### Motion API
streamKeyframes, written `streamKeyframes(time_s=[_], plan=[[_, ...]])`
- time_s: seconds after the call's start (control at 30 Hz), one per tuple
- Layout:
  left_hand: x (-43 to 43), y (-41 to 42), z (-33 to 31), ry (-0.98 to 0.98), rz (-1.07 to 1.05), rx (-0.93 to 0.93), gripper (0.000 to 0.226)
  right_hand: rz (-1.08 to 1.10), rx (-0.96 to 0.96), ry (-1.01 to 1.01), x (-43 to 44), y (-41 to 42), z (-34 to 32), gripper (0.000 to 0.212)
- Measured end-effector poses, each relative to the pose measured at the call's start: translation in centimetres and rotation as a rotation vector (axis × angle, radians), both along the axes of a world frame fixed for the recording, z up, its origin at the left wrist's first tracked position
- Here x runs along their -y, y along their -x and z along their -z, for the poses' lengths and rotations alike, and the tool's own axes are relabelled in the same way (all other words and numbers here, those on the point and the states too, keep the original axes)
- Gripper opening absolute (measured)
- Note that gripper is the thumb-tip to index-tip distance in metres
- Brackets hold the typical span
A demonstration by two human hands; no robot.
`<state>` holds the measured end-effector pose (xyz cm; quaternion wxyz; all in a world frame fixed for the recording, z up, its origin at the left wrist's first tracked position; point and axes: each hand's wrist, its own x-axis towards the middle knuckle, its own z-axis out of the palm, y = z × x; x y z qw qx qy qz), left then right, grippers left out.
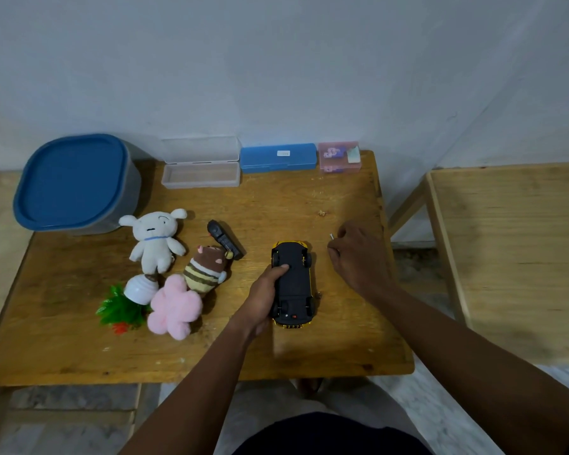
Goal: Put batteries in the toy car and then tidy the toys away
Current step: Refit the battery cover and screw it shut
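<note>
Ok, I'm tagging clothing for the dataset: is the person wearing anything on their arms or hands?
Nothing visible. The left hand and right hand are gloveless, with no watch or band at the wrists. The left arm and right arm are bare as far as the frame shows, with no sleeve edge. No ring shows.

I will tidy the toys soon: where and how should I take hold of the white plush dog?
Probably pinch the white plush dog round its torso, coming from above: it lies flat, face up, and the torso is narrower than the head.
</note>
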<state>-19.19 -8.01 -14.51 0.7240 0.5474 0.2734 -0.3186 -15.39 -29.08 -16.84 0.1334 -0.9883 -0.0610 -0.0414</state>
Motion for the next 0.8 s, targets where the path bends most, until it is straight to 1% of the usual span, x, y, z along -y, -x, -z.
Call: streamKeyframes(time_s=[0.2,0.33,0.53,0.8], plan=[[0.1,0.2,-0.1,0.002,-0.021,0.002,0.038,0.038,-0.045,-0.053,-0.2,0.1,-0.1,0.011],[0.2,0.3,0.0,-0.001,-0.025,0.008,0.038,0.061,-0.073,-0.058,-0.2,0.5,0.0,0.018],[0.2,0.4,-0.2,-0.014,-0.016,0.018,0.038,0.101,-0.056,-0.051,-0.6,0.6,-0.1,0.021],[0.3,0.4,-0.3,-0.031,-0.015,0.014,0.038,0.124,-0.052,-0.060,-1.2,0.1,0.7,0.017]])
